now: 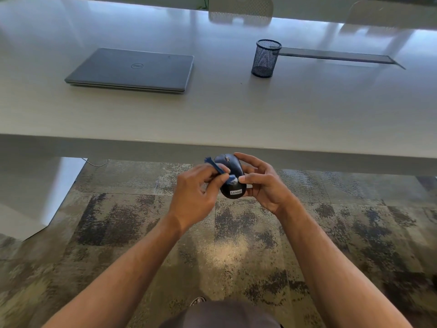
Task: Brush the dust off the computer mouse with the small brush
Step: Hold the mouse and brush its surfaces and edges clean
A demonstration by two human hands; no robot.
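A dark, rounded plastic computer mouse (230, 178) is held in the right hand (261, 183) off the pale tabletop (224, 110), above the carpet. A small blue-handled brush (221, 170), pinched in the left hand (197, 188), is laid bristles-down on its back. Brushing appears underway; short strokes toward the buttons are likely needed next.

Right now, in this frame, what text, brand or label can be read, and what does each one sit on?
"Lenovo": white label on the near end of the computer mouse, held in the right hand while the left hand works the small brush on it.
"DELL": round logo, upside down from this view, on the lid of the closed laptop.
Mesh pen cup: no text visible.
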